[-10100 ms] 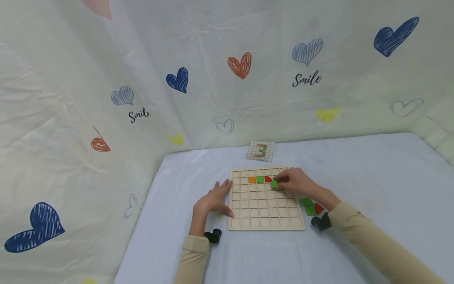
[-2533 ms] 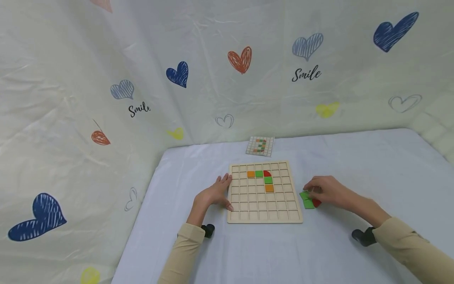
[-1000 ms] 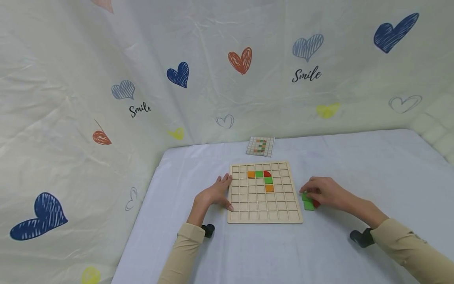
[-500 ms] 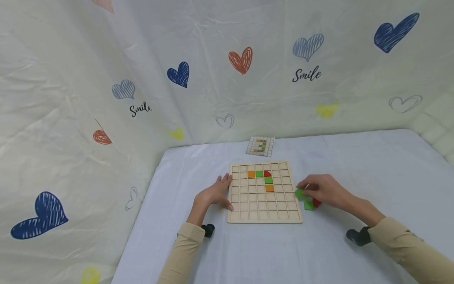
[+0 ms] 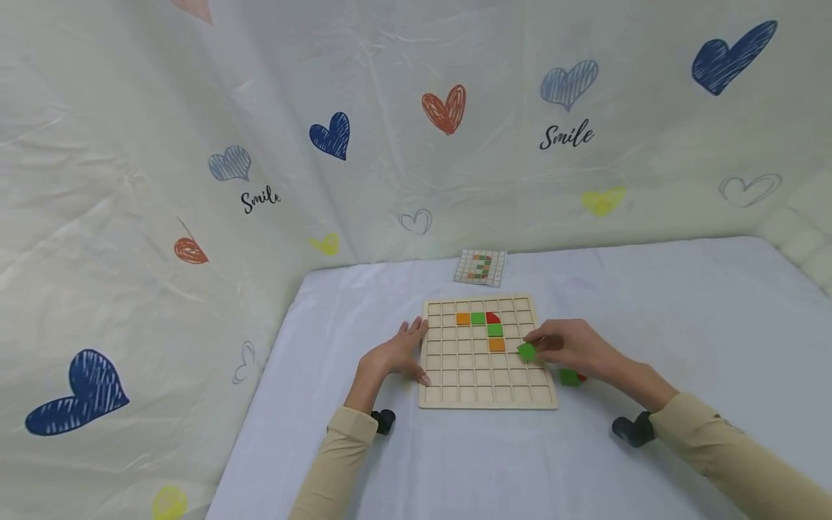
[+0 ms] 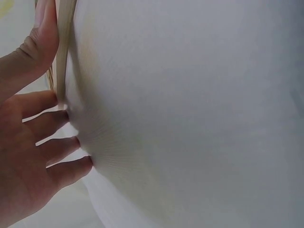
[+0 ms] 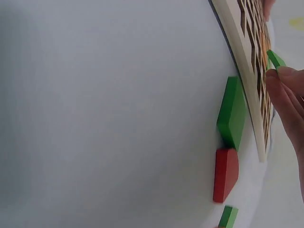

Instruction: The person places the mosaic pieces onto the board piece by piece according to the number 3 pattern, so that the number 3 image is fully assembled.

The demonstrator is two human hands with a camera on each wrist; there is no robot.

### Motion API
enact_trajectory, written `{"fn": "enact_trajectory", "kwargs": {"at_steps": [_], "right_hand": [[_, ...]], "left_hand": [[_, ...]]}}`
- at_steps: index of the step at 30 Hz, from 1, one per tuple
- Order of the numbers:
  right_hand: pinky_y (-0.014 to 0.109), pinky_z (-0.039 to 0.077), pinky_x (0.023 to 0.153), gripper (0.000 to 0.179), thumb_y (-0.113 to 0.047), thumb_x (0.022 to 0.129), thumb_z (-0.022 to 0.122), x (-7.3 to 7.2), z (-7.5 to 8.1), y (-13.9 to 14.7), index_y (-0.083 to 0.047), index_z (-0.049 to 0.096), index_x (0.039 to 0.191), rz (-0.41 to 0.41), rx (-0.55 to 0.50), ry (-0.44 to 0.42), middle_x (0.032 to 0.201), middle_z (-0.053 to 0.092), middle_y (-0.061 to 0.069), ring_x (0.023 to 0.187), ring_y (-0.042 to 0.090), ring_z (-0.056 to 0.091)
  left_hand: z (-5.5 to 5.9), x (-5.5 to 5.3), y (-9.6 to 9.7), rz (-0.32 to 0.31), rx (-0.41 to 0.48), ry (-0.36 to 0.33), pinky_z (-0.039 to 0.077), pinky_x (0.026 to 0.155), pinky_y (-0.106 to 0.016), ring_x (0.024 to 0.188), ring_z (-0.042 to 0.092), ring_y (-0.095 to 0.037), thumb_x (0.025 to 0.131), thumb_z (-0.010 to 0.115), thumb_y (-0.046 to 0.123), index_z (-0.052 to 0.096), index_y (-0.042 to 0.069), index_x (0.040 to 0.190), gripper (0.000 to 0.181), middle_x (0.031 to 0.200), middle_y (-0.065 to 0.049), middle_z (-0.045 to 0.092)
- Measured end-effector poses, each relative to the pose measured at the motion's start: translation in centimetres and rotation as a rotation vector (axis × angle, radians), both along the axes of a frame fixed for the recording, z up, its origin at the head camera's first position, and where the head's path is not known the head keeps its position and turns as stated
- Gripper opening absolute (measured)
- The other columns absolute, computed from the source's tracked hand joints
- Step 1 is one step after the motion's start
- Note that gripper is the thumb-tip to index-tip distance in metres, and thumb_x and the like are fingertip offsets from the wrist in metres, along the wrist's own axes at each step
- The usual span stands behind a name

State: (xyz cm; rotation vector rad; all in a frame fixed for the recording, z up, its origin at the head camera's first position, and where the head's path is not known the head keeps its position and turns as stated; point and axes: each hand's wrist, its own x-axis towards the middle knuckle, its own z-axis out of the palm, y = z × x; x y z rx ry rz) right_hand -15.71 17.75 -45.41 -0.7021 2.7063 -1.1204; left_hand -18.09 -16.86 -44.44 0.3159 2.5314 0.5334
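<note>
My right hand [image 5: 578, 350] pinches a green square tile [image 5: 526, 352] between thumb and fingertips, over the right part of the wooden grid board [image 5: 455, 397]. The held tile [image 7: 276, 59] also shows tilted in the right wrist view. On the board sit an orange tile [image 5: 464, 319], a green tile [image 5: 478, 318], a red quarter-round tile [image 5: 493, 318], another green tile [image 5: 495, 330] and a lower orange tile [image 5: 497, 345]. My left hand [image 5: 390, 359] rests with spread fingers at the board's left edge, its thumb [image 6: 45, 35] against the side.
Right of the board lie a green tile [image 7: 231, 114] and a red tile [image 7: 226, 175], with another green piece [image 7: 228, 217] nearby. A small pattern card [image 5: 481, 269] showing a coloured figure lies behind the board. A heart-printed sheet [image 5: 364, 217] hangs behind the table.
Since the oldest frame, a green and an orange tile have been set below the red one. The right hand has lifted a green tile from the pile and moved left over the board.
</note>
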Motion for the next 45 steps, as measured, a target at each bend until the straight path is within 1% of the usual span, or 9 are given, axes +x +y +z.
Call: {"fn": "enact_trajectory", "kwargs": {"at_steps": [7,13,18,24,27,34,41,45], "right_hand": [[0.023,0.059,0.076,0.027,-0.002,0.083,0.081,-0.9,-0.1,-1.8,-0.001,0.076,0.11,0.005,0.013,0.015,0.101,0.077,0.006,0.085,0.013,0.07],[0.022,0.057,0.073,0.028,-0.007,0.084,0.083,-1.7,-0.3,-3.1,0.001,0.075,0.11,0.026,0.015,-0.024,0.095,0.075,0.004,0.081,0.01,0.066],[0.022,0.057,0.073,0.024,-0.008,0.086,0.082,-2.3,-0.5,-4.0,0.0,0.075,0.107,0.05,0.024,-0.001,0.094,0.076,0.003,0.081,0.01,0.067],[0.024,0.057,0.073,0.024,-0.01,0.085,0.084,-3.1,-0.6,-5.4,0.002,0.076,0.104,0.065,0.022,0.003,0.093,0.076,0.005,0.081,0.011,0.068],[0.025,0.057,0.073,0.024,-0.01,0.085,0.084,-3.4,-0.7,-6.1,0.002,0.076,0.104,0.076,0.031,0.008,0.093,0.075,0.006,0.081,0.012,0.067],[0.028,0.056,0.074,0.023,-0.011,0.087,0.082,-3.8,-1.0,-7.2,0.0,0.076,0.106,0.085,0.063,-0.012,0.093,0.075,0.004,0.082,0.012,0.065],[0.025,0.052,0.07,0.019,-0.009,0.085,0.083,-4.1,-1.2,-7.8,-0.001,0.077,0.1,0.109,0.138,0.066,0.089,0.07,0.002,0.079,0.011,0.059],[0.025,0.052,0.071,0.019,-0.008,0.084,0.083,-4.2,-1.1,-8.0,-0.001,0.078,0.101,0.106,0.157,0.057,0.089,0.069,0.002,0.079,0.011,0.059]], "left_hand": [[0.0,0.0,-0.2,0.0,-0.008,0.002,0.018,0.128,-0.054,0.161,0.001,-0.031,0.075,0.092,0.024,0.015,0.012,0.166,0.12,0.175,-0.006,0.006],[0.3,0.1,-0.1,0.005,0.001,-0.001,0.018,0.128,-0.054,0.161,0.001,-0.032,0.075,0.092,0.022,0.015,0.011,0.166,0.12,0.174,-0.006,0.007],[0.4,0.1,0.1,0.004,0.018,-0.009,0.016,0.129,-0.053,0.161,0.0,-0.031,0.075,0.092,0.021,0.014,0.012,0.166,0.12,0.174,-0.004,0.006],[0.2,0.0,0.0,-0.009,0.012,-0.002,0.017,0.129,-0.053,0.161,0.0,-0.032,0.075,0.092,0.021,0.014,0.011,0.166,0.12,0.174,-0.005,0.005],[0.1,-0.1,-0.1,-0.009,0.009,0.0,0.016,0.129,-0.053,0.161,0.0,-0.032,0.075,0.092,0.022,0.014,0.011,0.166,0.12,0.174,-0.006,0.005],[0.0,0.0,-0.1,-0.008,0.01,-0.012,0.015,0.129,-0.052,0.161,-0.002,-0.032,0.075,0.092,0.021,0.013,0.011,0.166,0.121,0.174,-0.006,0.004],[0.2,0.0,0.0,-0.007,0.0,-0.009,0.016,0.129,-0.052,0.161,-0.001,-0.031,0.075,0.092,0.02,0.013,0.011,0.166,0.121,0.174,-0.006,0.004],[0.3,0.0,-0.1,-0.008,0.0,-0.01,0.016,0.129,-0.052,0.161,-0.001,-0.032,0.075,0.092,0.02,0.013,0.01,0.166,0.121,0.174,-0.006,0.005]]}}
